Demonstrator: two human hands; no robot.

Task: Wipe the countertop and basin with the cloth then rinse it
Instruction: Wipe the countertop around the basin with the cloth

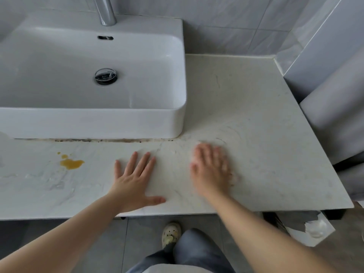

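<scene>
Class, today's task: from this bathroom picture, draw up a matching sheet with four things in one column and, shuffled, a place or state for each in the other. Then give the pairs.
Column A
1. left hand
2. right hand
3. yellow stain
4. drain plug

Column B
a. in the bottom of the basin
b. blurred in the picture
c. flat on the countertop, fingers spread
d. on the countertop, left of both hands

Pairs: 1-c, 2-b, 3-d, 4-a
</scene>
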